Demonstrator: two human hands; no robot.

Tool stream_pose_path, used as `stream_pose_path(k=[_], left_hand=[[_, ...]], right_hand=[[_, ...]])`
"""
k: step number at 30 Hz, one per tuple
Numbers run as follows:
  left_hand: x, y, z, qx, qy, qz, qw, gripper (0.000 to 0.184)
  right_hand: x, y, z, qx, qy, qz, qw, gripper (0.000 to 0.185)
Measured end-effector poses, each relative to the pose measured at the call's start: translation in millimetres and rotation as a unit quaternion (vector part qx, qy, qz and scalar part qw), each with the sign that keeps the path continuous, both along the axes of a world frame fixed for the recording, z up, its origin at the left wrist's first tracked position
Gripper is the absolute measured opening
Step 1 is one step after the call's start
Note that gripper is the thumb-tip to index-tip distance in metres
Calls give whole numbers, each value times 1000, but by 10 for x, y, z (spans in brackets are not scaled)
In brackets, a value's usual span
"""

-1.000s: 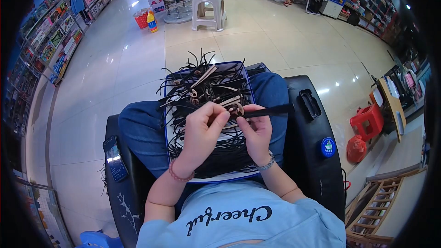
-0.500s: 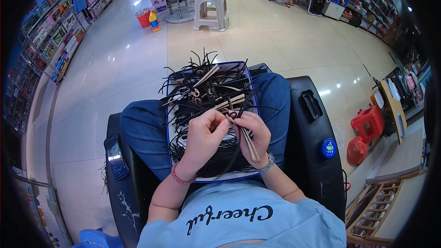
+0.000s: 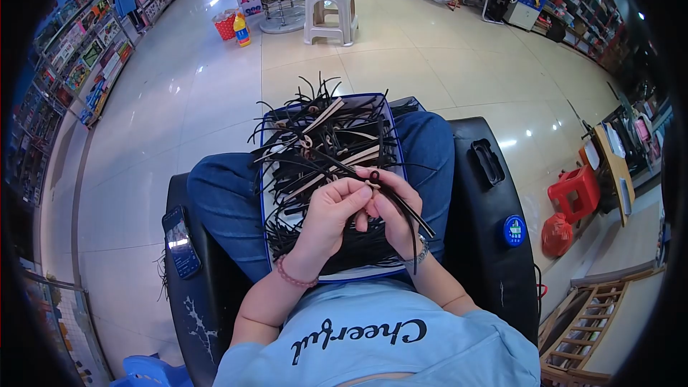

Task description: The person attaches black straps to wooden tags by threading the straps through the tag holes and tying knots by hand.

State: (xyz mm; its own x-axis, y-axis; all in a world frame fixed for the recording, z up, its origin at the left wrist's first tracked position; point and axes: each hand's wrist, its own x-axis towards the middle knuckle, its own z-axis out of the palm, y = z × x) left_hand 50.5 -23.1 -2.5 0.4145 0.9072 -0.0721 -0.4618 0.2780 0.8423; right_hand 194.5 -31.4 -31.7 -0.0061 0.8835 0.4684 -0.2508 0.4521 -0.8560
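Left hand and right hand both pinch a looped black strap, over the near right part of the box. Loose strips crowd left and far; trailing ends could snag there, or the strap slip if either pinch slackens.

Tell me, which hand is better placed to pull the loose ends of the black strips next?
Probably the right hand: the black strips trail off on its side. The left hand seems busy, its thumb and finger pinching beside the small black loop.
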Motion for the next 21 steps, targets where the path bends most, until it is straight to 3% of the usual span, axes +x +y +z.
stream_pose_path(k=[2,5,8,11,14,18,19,21], left_hand=[[-2,-16,-40,-1,12,10,1000,13],[27,-47,-22,31,-8,44,999,15],[-78,8,-46,69,-54,-4,996,22],[-178,-5,213,-16,-52,-50,997,25],[-244,25,176,82,30,-61,994,31],[-302,118,197,175,252,14,952,13],[-269,164,191,212,205,32,955,5],[-297,253,210,209,223,-3,952,6]], right_hand=[[46,40,-7,11,-82,-34,996,28],[18,41,26,25,-71,-59,995,23],[45,24,5,0,-63,-47,997,22],[72,17,-33,-21,-48,-35,998,21],[110,22,-90,-47,-51,0,998,19],[53,-25,-27,-158,59,111,979,18],[49,-30,-10,-171,74,120,975,17],[74,15,1,-183,59,151,970,18]])
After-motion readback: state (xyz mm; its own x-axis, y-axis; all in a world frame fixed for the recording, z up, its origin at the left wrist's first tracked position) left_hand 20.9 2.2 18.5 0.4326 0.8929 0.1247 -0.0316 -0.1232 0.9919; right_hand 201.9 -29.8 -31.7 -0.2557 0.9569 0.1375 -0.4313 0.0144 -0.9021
